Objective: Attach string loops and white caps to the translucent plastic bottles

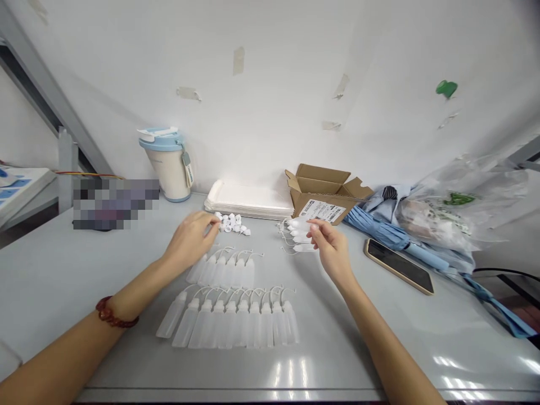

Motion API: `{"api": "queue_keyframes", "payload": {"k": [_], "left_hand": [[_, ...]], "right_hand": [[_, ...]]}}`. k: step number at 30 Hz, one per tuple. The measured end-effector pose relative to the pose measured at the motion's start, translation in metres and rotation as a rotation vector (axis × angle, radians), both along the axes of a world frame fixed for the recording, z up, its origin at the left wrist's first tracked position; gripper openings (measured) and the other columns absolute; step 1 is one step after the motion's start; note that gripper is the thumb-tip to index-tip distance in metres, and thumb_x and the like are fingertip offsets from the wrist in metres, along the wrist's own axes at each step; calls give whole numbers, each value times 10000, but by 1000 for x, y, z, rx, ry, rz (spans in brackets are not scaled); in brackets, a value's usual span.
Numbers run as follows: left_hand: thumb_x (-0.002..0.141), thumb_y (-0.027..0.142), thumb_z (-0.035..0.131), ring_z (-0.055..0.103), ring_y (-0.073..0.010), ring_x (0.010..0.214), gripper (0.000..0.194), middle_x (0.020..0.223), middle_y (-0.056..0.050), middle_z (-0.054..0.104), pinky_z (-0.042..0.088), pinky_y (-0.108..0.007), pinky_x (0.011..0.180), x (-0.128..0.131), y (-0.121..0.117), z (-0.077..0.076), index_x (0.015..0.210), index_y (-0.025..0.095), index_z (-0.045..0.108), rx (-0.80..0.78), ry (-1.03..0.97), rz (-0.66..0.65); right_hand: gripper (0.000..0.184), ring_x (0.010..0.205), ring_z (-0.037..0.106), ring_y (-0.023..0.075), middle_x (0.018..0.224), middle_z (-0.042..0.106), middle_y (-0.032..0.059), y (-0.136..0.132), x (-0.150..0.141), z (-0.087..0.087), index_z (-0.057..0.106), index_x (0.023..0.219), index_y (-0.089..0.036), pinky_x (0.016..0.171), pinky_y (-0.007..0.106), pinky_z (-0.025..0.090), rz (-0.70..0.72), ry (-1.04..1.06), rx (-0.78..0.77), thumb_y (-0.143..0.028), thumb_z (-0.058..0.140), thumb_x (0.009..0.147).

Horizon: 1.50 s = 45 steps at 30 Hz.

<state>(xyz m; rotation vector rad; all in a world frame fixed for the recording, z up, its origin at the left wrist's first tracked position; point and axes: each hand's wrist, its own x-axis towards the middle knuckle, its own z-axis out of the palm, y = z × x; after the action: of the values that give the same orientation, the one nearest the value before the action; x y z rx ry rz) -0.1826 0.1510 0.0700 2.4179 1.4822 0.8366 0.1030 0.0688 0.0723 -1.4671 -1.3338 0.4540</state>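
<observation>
Caps [230,223] are heaped just beyond left hand [189,239], pressed together | right hand [333,247] pinched, held item unclear | nozzles [298,236] laid beside it

I can't read anything from here: the shipping label [321,212] on the cardboard box [320,181], the hang tag [188,169] on the tumbler [166,171] and the green print [459,198] on the plastic bag [464,208] are all too blurred to make out.
</observation>
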Motion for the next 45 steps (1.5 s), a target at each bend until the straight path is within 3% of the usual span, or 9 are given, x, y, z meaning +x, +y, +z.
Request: {"api": "queue_keyframes", "payload": {"k": [3, 7, 11, 23, 35, 39, 42, 45], "left_hand": [[840, 270, 355, 513, -291, 1047, 329, 1087, -125, 618, 404, -407, 934, -12, 17, -12, 935, 150, 646, 149, 76, 18], [819, 231, 342, 513, -319, 1077, 375, 1179, -150, 601, 404, -445, 952, -19, 28, -25, 994, 115, 653, 95, 148, 22], [799, 204, 356, 539, -287, 1090, 357, 1151, -105, 632, 416, -413, 960, -18, 30, -30, 983, 154, 657, 63, 170, -4], [774, 195, 372, 583, -266, 1044, 319, 1106, -90, 661, 443, -384, 929, -15, 25, -25, 902, 180, 665, 21, 157, 23], [772, 207, 359, 588, -266, 1025, 332, 1073, -111, 665, 445, -369, 912, -14, 22, -20, 912, 154, 656, -19, 208, -3], [768, 192, 356, 610, -259, 941, 282, 967, -97, 685, 468, -356, 842, -14, 21, -18, 841, 175, 628, -27, 234, 19], [746, 169, 366, 626, -253, 845, 218, 853, -83, 683, 477, -335, 746, -14, 19, -15, 758, 194, 583, -37, 253, 45], [728, 160, 382, 631, -242, 765, 163, 783, -72, 668, 465, -312, 657, -16, 16, -12, 710, 204, 537, -47, 260, 72]], "right_hand": [[369, 690, 553, 183, 748, 629, 56, 8, 15, -7, 642, 1006, -144, 643, 305, 434, -105, -157, -14, -430, 474, 844], [418, 805, 582, 222, 869, 664, 99, 16, 26, -19, 646, 1044, -129, 710, 337, 444, -96, -264, -18, -437, 443, 850], [447, 836, 571, 226, 944, 663, 106, 21, 29, -28, 645, 1063, -132, 768, 365, 440, -47, -328, -7, -460, 420, 861], [428, 835, 587, 225, 953, 642, 118, 26, 35, -38, 584, 1150, -119, 717, 357, 456, -54, -386, -37, -396, 429, 862], [315, 988, 547, 255, 1070, 608, 126, 26, 36, -38, 643, 1057, -165, 825, 418, 452, -58, -460, 34, -284, 449, 840], [298, 1019, 529, 266, 1062, 594, 130, 21, 26, -33, 637, 1059, -173, 875, 438, 429, -93, -502, 113, -281, 458, 846], [258, 934, 562, 251, 965, 620, 116, 12, 9, -24, 638, 1028, -172, 821, 405, 455, -16, -502, 124, -278, 472, 861], [214, 823, 592, 205, 870, 653, 76, -3, -16, -13, 637, 1001, -182, 757, 347, 476, 250, -449, 24, -260, 469, 894]]}}
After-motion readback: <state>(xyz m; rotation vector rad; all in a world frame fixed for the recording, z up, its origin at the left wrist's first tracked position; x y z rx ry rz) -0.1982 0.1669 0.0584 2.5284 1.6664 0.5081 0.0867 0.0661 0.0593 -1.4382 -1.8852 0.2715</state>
